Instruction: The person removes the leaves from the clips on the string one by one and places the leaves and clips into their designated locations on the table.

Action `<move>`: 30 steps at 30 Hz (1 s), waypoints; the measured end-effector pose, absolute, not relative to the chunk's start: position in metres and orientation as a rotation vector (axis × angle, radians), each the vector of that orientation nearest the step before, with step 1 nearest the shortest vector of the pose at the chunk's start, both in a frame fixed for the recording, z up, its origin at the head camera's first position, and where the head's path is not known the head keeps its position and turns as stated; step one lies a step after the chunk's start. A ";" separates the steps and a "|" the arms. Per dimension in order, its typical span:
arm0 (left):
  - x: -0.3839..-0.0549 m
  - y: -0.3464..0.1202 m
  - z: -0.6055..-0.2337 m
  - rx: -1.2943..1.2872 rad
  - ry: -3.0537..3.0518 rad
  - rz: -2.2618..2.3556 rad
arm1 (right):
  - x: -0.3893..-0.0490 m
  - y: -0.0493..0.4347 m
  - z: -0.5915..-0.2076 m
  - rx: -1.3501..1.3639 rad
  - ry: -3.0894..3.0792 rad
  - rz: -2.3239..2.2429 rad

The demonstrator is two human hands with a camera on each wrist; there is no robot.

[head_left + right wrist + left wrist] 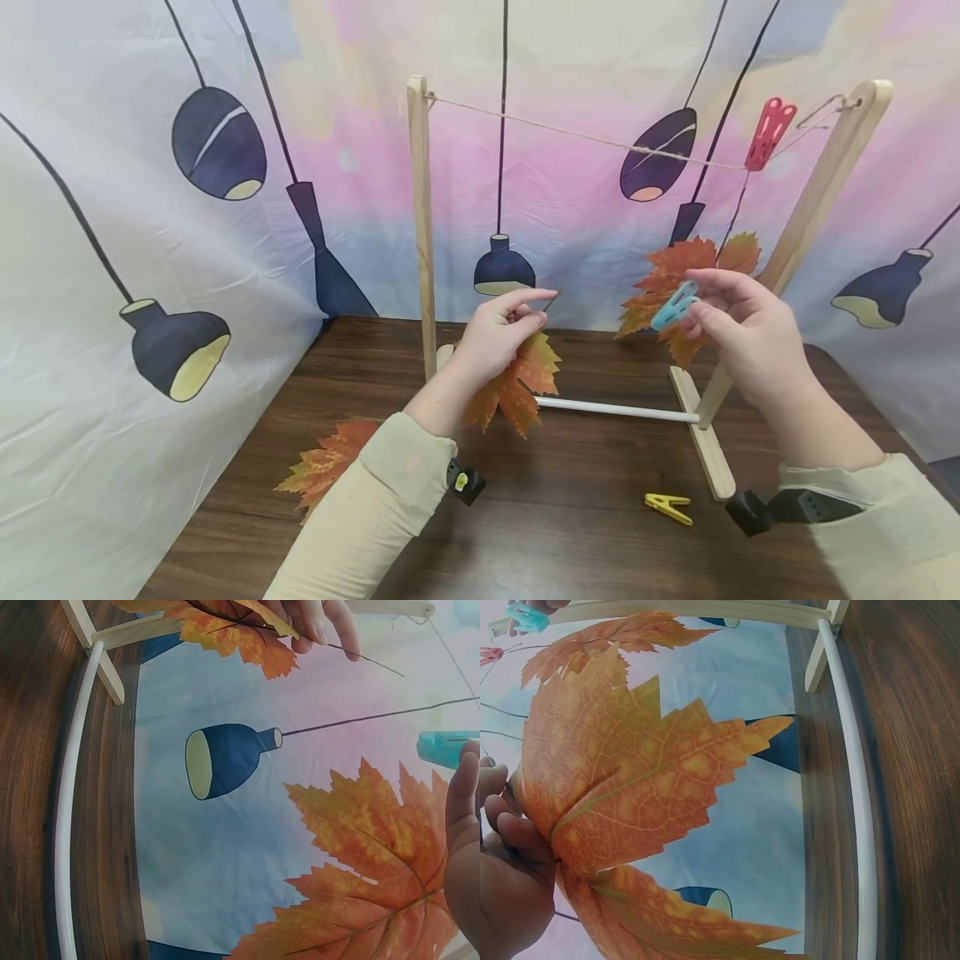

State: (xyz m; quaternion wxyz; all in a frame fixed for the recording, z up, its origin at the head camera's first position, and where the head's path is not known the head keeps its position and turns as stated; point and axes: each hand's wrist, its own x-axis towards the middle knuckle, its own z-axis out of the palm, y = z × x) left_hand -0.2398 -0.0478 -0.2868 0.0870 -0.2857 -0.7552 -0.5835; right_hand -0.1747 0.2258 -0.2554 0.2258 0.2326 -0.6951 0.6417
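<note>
My left hand (498,333) pinches an orange artificial maple leaf (630,772) by its thin stem, which pokes out past the fingertips in the right wrist view. Between the thumb and fingers of my right hand (757,333) is a light blue clothespin (675,307). Behind that hand, a second maple leaf (675,267) hangs by its stem from a red clothespin (770,133) clipped on a twine line (562,131). Both hands are below the twine, apart from each other.
The twine spans two wooden posts (422,233) joined low down by a white rod (615,408). On the brown table (555,533) lie a yellow clothespin (669,507) at the front right and another maple leaf (330,462) at the left, partly behind my sleeve. A lamp-patterned cloth (360,167) stands behind.
</note>
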 end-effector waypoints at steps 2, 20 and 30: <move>-0.239 -0.048 -0.287 -0.852 -2.250 -1.737 | -0.175 0.227 -0.257 0.629 -1.921 1.759; -0.242 -0.059 -0.296 -0.826 -2.328 -1.694 | -0.176 0.234 -0.276 0.633 -1.875 1.870; -0.243 -0.068 -0.296 -0.837 -2.411 -1.646 | -0.178 0.238 -0.287 0.656 -1.844 1.927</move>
